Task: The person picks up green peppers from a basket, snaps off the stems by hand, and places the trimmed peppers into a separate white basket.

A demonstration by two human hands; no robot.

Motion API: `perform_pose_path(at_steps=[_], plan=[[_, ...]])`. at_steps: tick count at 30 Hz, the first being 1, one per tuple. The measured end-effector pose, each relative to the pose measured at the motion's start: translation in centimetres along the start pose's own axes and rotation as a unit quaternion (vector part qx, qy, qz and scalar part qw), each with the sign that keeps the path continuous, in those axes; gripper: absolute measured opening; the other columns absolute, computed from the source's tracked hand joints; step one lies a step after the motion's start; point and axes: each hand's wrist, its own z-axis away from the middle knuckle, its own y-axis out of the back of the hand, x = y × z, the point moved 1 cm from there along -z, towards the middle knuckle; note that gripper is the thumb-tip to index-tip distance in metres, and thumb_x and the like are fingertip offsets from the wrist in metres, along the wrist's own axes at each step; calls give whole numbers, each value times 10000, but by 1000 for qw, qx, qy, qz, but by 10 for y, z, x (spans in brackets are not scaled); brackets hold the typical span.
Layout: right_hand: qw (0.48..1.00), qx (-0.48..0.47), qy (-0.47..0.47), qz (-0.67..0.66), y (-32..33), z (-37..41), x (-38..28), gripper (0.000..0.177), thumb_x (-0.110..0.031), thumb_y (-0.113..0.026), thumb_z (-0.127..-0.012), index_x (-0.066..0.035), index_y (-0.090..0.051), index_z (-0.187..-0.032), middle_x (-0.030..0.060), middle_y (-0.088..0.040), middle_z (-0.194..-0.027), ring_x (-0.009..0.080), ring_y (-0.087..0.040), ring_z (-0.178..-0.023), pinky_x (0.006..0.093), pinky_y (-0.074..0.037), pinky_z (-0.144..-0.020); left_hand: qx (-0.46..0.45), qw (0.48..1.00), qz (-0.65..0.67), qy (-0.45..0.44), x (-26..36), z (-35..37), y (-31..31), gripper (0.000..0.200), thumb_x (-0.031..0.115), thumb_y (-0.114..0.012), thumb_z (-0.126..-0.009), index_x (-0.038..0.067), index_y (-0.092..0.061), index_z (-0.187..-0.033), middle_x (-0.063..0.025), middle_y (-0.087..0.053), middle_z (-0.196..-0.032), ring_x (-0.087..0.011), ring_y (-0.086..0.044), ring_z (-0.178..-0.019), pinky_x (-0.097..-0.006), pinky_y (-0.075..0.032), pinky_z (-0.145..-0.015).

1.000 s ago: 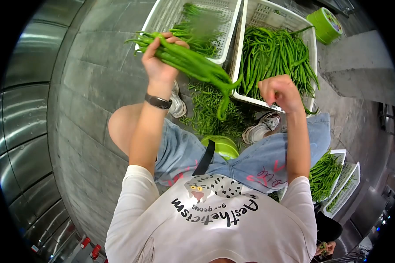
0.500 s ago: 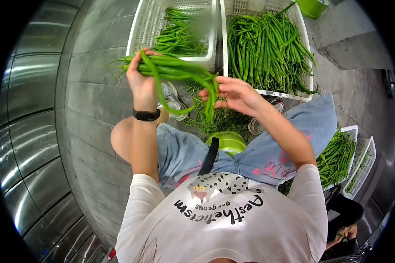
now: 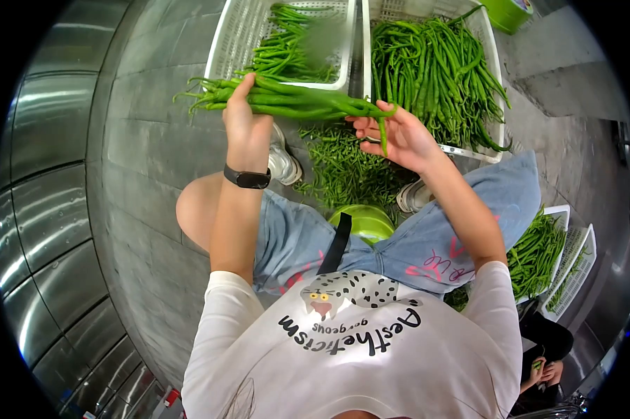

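The left hand (image 3: pixel 245 122) is closed around a bunch (image 3: pixel 301 101) of long green peppers, thumb up over it. The bunch lies nearly level in the air between the two hands, its stem ends sticking out past the left hand and its tapered ends reaching the right hand (image 3: pixel 402 140). That hand is half open, thumb and forefinger at the tips, the other fingers loosely spread; whether it grips them I cannot tell. One tip (image 3: pixel 383 136) hangs down in front of its fingers

Just beyond the bunch stand two white crates on the grey floor (image 3: pixel 147 146), side by side. The left crate (image 3: pixel 222 52) holds a smaller heap (image 3: pixel 287 42), partly blurred; the right crate (image 3: pixel 366 52) holds a larger heap (image 3: pixel 430 77), a few peppers poking over its rim. Below the bunch, a pile (image 3: pixel 350 167) of thin green pieces lies on the floor between the shoes (image 3: pixel 281 167). Near the right knee are more crates (image 3: pixel 572 269) with peppers, and close by, a co-worker's hands (image 3: pixel 547 371) hold something small and green
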Motion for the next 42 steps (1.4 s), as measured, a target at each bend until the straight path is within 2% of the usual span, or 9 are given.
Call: perform_pose_path(at_steps=[4,12,16,19,23,28,33,38,42], plan=[[999,30,-2,17,7,3,3,334,-285,-439,-948,-44,-564,-1142,125,-623,-1086,195,-575,-1009,325,-466,-826,-18,1000,21,-1,-1,-6,5,126,82,-570,-888,9,-569,-990,-96,-613,-920,-227,-592,-885,-383,-460,-888],[913,124,101,376,1,4,-11,224,-123,-528,-905,0,-567,-1089,114,-654,-893,183,-637,-791,264,-488,-688,-112,988,97,47,4,-10,6,156,96,-579,-872,-10,-564,-986,-111,-592,-896,-251,-573,-879,-419,-439,-945],[682,191,199,677,0,10,-23,227,-106,-556,-877,-5,-581,-1079,108,-654,-903,186,-637,-827,278,-503,-709,-235,969,-73,-11,5,8,-7,211,92,-630,-828,1,-565,-1007,-103,-611,-904,-237,-596,-863,-375,-480,-841],[772,193,183,578,-1,13,-32,222,-122,-578,-878,-22,-602,-1075,68,-668,-967,146,-634,-873,273,-494,-721,-328,909,-237,-99,-11,32,-21,334,7,-700,-748,34,-537,-1038,-81,-630,-922,-194,-618,-840,-323,-499,-775],[799,174,293,496,-25,20,-35,233,-100,-593,-877,-30,-594,-1100,19,-630,-947,94,-593,-861,234,-462,-738,-400,837,-372,13,-48,48,-20,390,47,-732,-750,23,-528,-1081,-49,-645,-944,-134,-611,-878,-301,-487,-817],[824,115,218,510,-31,23,-33,175,-132,-630,-869,-15,-609,-997,-6,-585,-796,52,-515,-693,208,-423,-602,-489,790,-344,138,-71,59,-18,470,11,-724,-725,38,-545,-1158,-44,-637,-937,-135,-604,-879,-290,-473,-823],[849,104,135,501,-21,23,-36,194,-192,-603,-902,1,-613,-919,-4,-580,-693,44,-497,-602,198,-394,-534,-482,810,-287,172,-72,63,-15,582,-10,-715,-715,54,-475,-1241,-63,-623,-948,-160,-606,-884,-304,-481,-802],[970,80,71,218,-22,22,-29,232,-248,-585,-920,-28,-600,-847,22,-584,-649,77,-524,-546,197,-404,-500,-517,791,-280,170,-66,70,-21,584,-14,-717,-699,59,-445,-1211,-74,-615,-942,-183,-608,-863,-316,-489,-751],[977,107,74,171,-15,19,-21,183,-205,-586,-914,-50,-583,-818,7,-560,-634,71,-492,-532,192,-372,-483,-493,806,-266,191,-59,76,-29,520,-11,-726,-677,67,-445,-1108,-97,-608,-933,-199,-607,-809,-328,-489,-723]])
